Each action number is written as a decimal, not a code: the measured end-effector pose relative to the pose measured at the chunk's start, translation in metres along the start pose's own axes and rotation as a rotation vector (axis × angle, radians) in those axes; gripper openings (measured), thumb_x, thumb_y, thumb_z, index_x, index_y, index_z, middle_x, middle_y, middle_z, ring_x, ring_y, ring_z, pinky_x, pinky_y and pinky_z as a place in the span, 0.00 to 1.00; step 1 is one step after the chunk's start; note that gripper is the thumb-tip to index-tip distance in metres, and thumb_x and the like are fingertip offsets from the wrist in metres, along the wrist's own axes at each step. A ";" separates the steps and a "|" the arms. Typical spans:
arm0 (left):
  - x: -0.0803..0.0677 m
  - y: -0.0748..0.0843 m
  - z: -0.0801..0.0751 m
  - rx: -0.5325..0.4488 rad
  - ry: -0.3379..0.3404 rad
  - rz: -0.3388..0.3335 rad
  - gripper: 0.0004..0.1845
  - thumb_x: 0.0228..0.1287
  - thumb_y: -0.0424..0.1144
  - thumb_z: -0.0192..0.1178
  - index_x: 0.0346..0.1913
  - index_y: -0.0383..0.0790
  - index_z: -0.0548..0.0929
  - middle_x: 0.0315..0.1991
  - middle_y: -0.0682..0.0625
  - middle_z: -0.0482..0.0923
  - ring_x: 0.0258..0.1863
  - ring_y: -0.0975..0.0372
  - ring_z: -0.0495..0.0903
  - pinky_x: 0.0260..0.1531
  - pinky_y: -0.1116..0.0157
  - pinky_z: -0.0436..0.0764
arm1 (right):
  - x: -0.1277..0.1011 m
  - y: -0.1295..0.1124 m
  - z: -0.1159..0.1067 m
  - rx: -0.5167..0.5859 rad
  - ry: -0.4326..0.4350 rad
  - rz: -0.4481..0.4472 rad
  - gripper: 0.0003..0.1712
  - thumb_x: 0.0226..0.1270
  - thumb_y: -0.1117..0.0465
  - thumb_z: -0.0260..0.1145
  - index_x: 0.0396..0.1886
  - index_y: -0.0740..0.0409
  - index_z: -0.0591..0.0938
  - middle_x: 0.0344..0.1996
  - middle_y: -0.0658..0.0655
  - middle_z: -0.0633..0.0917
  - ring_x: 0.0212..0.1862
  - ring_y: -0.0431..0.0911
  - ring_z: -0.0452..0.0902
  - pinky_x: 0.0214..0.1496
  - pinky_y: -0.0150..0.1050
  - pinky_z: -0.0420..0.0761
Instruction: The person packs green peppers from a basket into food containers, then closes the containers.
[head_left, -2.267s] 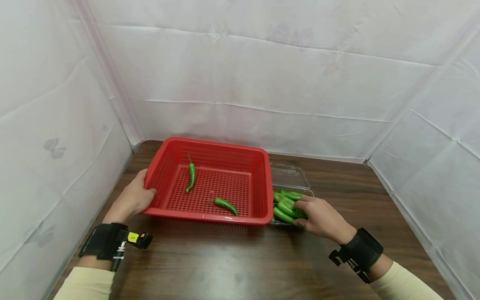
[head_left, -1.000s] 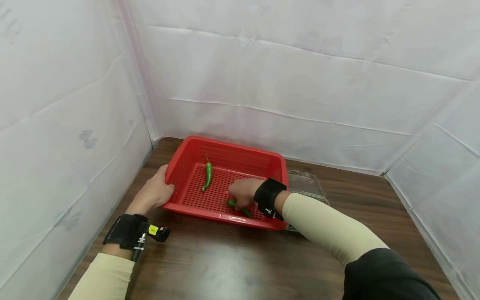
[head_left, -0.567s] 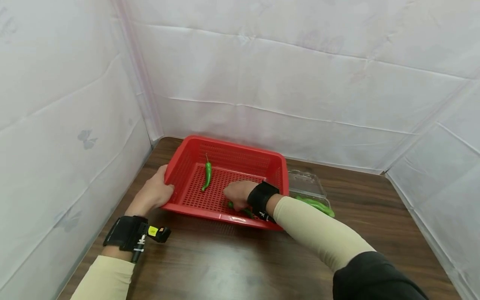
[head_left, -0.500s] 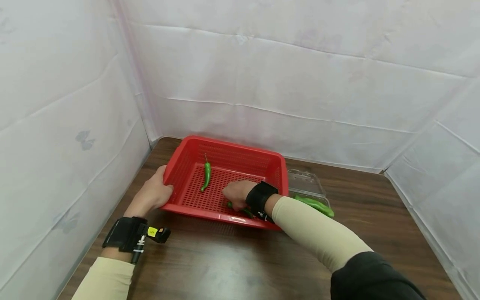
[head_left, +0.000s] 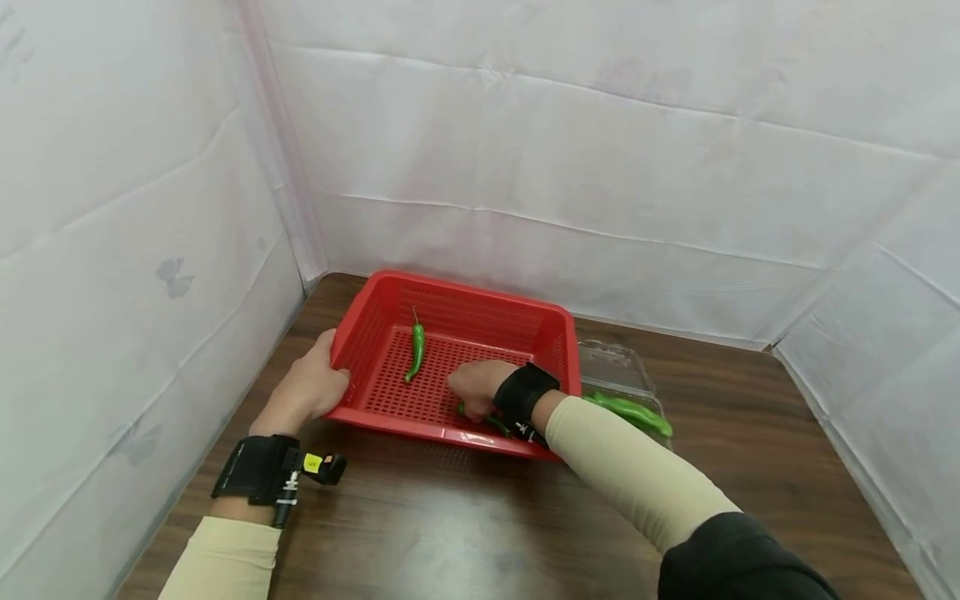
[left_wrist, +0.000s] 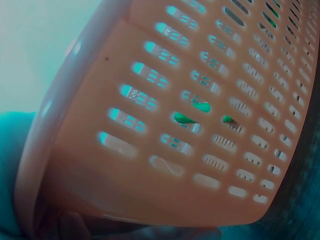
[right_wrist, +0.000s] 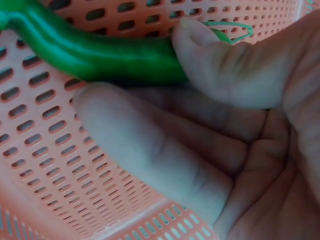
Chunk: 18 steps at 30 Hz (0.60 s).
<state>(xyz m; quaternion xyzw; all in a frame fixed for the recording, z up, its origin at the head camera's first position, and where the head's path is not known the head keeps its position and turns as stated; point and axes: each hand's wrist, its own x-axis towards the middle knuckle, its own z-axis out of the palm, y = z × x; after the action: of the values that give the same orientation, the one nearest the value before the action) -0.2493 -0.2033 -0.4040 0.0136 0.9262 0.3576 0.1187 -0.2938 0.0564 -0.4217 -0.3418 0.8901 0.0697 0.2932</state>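
Note:
A red perforated plastic basket (head_left: 457,293) stands on the table. My left hand (head_left: 309,379) grips its left end, thumb over the rim; in the left wrist view the basket wall (left_wrist: 80,165) hides most of that hand. Inside the basket, my right hand (head_left: 482,388) reaches down over a green chili pepper (head_left: 497,423). In the right wrist view, the pepper (right_wrist: 110,57) lies between thumb and fingers over the holed floor. Another green chili (head_left: 417,350), with a thin stem, lies apart in the basket's left part.
To the basket's right stands an open clear plastic box (head_left: 651,407) with its lid (head_left: 617,367) folded back. A green pepper (head_left: 630,411) shows at the box; the right sleeve (head_left: 637,467) covers part of it. White sheeting (head_left: 525,150) encloses the brown wooden table (head_left: 420,533).
My right hand has gone left from the peppers in the clear box into the basket, where it now holds the chili that lay near the front. The left hand stays on the basket's end.

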 end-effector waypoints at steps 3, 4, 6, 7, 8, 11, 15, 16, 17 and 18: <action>0.000 0.000 -0.002 0.008 -0.002 0.001 0.38 0.75 0.35 0.47 0.83 0.34 0.45 0.59 0.28 0.77 0.45 0.48 0.84 0.39 0.56 0.80 | -0.001 -0.001 -0.001 -0.007 0.015 -0.005 0.23 0.61 0.73 0.65 0.16 0.48 0.67 0.19 0.46 0.64 0.23 0.41 0.59 0.26 0.34 0.62; -0.001 0.000 -0.003 0.010 -0.002 0.000 0.39 0.75 0.35 0.47 0.83 0.34 0.45 0.59 0.28 0.77 0.44 0.48 0.84 0.39 0.56 0.79 | -0.001 -0.002 -0.001 -0.011 0.023 -0.007 0.22 0.62 0.73 0.65 0.17 0.48 0.67 0.20 0.46 0.64 0.24 0.41 0.59 0.27 0.34 0.62; -0.001 -0.001 -0.004 0.010 -0.002 -0.003 0.39 0.75 0.35 0.47 0.83 0.34 0.45 0.59 0.28 0.77 0.44 0.48 0.84 0.39 0.57 0.80 | -0.002 -0.004 -0.002 -0.017 0.028 -0.006 0.21 0.63 0.72 0.64 0.18 0.48 0.68 0.21 0.46 0.65 0.26 0.41 0.59 0.28 0.34 0.62; -0.001 -0.002 -0.005 0.012 -0.004 -0.006 0.39 0.75 0.35 0.47 0.83 0.34 0.45 0.59 0.28 0.77 0.45 0.48 0.84 0.39 0.56 0.80 | -0.002 -0.005 -0.003 -0.024 0.029 -0.008 0.20 0.64 0.71 0.64 0.19 0.48 0.68 0.22 0.46 0.65 0.26 0.41 0.59 0.29 0.34 0.63; -0.001 -0.003 -0.006 0.012 -0.005 -0.011 0.39 0.75 0.35 0.47 0.83 0.34 0.45 0.59 0.28 0.77 0.44 0.48 0.84 0.39 0.56 0.80 | -0.002 -0.007 -0.003 -0.032 0.032 -0.010 0.20 0.64 0.70 0.64 0.20 0.48 0.68 0.23 0.46 0.65 0.27 0.41 0.59 0.29 0.34 0.63; -0.001 -0.007 -0.007 0.015 0.000 -0.014 0.39 0.75 0.34 0.47 0.83 0.33 0.44 0.60 0.27 0.76 0.45 0.47 0.84 0.39 0.56 0.80 | -0.001 -0.009 -0.004 -0.045 0.041 -0.015 0.19 0.65 0.69 0.65 0.21 0.48 0.68 0.23 0.46 0.65 0.27 0.41 0.59 0.29 0.35 0.63; 0.000 -0.010 -0.009 0.018 0.002 -0.008 0.39 0.75 0.34 0.47 0.82 0.31 0.44 0.60 0.26 0.76 0.47 0.45 0.84 0.39 0.56 0.81 | -0.001 -0.004 -0.004 -0.035 0.050 -0.037 0.18 0.64 0.70 0.66 0.22 0.48 0.70 0.22 0.46 0.65 0.26 0.42 0.60 0.29 0.35 0.63; 0.001 -0.010 -0.009 0.019 0.002 -0.004 0.38 0.75 0.33 0.46 0.82 0.31 0.44 0.60 0.25 0.76 0.47 0.45 0.84 0.39 0.56 0.81 | -0.001 -0.002 -0.003 -0.026 0.048 -0.038 0.18 0.64 0.70 0.66 0.22 0.48 0.70 0.23 0.47 0.66 0.27 0.42 0.60 0.29 0.35 0.63; 0.001 -0.010 -0.009 0.018 0.001 -0.003 0.38 0.75 0.33 0.46 0.82 0.30 0.43 0.60 0.26 0.76 0.47 0.45 0.84 0.39 0.56 0.81 | -0.002 0.000 -0.003 -0.016 0.045 -0.040 0.18 0.64 0.70 0.66 0.22 0.48 0.70 0.23 0.47 0.66 0.27 0.42 0.60 0.29 0.35 0.64; 0.001 -0.010 -0.009 0.018 0.000 -0.001 0.38 0.75 0.33 0.46 0.82 0.30 0.43 0.60 0.26 0.76 0.47 0.45 0.84 0.40 0.57 0.80 | -0.003 0.001 -0.003 -0.005 0.043 -0.042 0.18 0.64 0.70 0.65 0.21 0.48 0.70 0.22 0.47 0.66 0.26 0.42 0.60 0.29 0.34 0.64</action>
<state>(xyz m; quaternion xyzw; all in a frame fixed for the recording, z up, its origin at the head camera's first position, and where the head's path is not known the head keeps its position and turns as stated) -0.2521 -0.2163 -0.4047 0.0140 0.9294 0.3492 0.1188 -0.2944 0.0580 -0.4182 -0.3624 0.8888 0.0583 0.2745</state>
